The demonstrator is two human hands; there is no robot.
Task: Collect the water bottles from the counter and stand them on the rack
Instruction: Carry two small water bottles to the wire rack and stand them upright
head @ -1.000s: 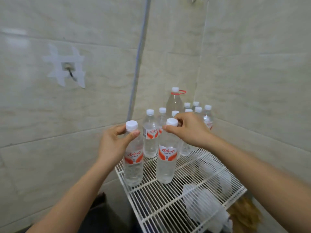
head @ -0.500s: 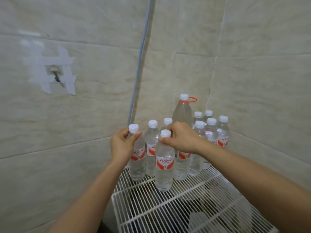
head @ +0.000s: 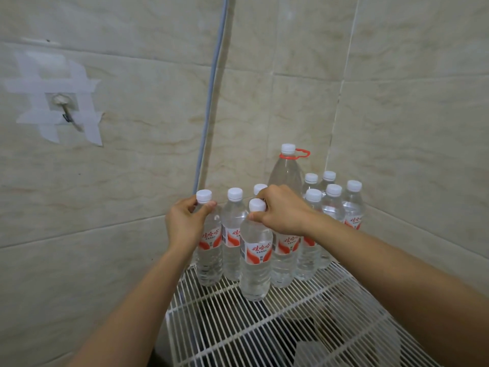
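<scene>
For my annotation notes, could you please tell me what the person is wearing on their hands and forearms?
Nothing that shows: the left hand and right hand are bare, with no gloves, rings, watch or bracelets. Both forearms are uncovered right to the picture's edge, so no sleeve is in view.

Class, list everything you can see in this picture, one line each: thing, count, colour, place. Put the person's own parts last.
Small clear plastic water bottles: at least ten, white caps, red-and-white labels, standing upright on the rack's far corner.
Large clear plastic bottle: one, white cap, red carry handle, at the back of the group.
White wire rack: one, white, in the wall corner.
Beige tiled walls: two, meeting in a corner behind the rack.
Grey-blue pipe: one, running down the left wall.
Taped wall hook: one, whitish tape, upper left wall.
Left hand: one, gripping the neck of the leftmost bottle.
Right hand: one, gripping the neck of the front bottle.
</scene>
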